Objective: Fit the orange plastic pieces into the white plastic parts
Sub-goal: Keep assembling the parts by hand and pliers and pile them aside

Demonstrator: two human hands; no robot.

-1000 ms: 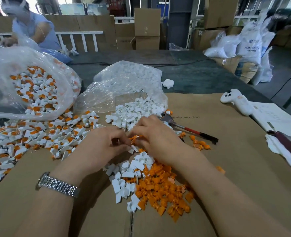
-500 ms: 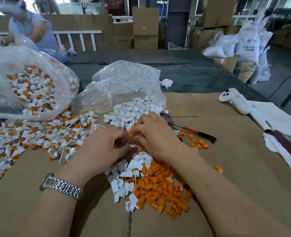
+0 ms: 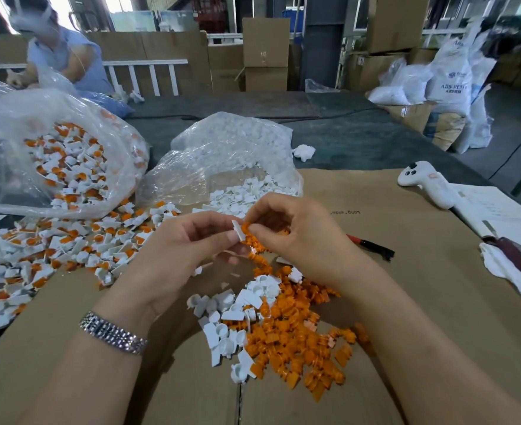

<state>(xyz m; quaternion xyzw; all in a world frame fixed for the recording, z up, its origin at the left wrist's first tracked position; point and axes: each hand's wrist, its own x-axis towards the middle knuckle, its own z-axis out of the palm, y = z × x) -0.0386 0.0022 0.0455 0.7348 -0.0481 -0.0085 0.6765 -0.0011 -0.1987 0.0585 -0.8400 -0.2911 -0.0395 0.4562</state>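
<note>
Fingertips (image 3: pixel 233 237) of the left hand (image 3: pixel 176 259) pinch a small white part (image 3: pixel 238 230), thumb curled against it, while the right hand (image 3: pixel 296 237) pinches an orange piece (image 3: pixel 246 230) pressed up against that white part; whether the two are seated together cannot be told. Both hands hover above the middle of the cardboard sheet (image 3: pixel 406 302) that covers the near side of the table, and a metal watch (image 3: pixel 112 332) sits on the left wrist. Directly below the hands lies a loose heap of orange pieces (image 3: pixel 296 342), with a smaller scatter of white parts (image 3: pixel 231 317) touching its left edge. Toward the left edge of the table spreads a wide pile of joined white-and-orange parts (image 3: pixel 47 256), and behind it a clear bag (image 3: pixel 54 154) holds more of the same. A second clear bag (image 3: pixel 231 154), at the middle toward the far edge, spills plain white parts onto the cardboard. Near the right edge lie a white controller (image 3: pixel 424 184), a paper sheet (image 3: pixel 498 213), a white cloth (image 3: pixel 510 277), and a red-and-black handled tool (image 3: pixel 372 245) partly hidden behind the right hand. Beyond the cardboard the table shows a dark grey-green surface (image 3: pixel 360 139). Further back the room holds stacked cardboard boxes (image 3: pixel 265 53), white sacks (image 3: pixel 449 84) at the right, a white railing (image 3: pixel 149 75), and another person (image 3: pixel 60 53) at the far left corner.
</note>
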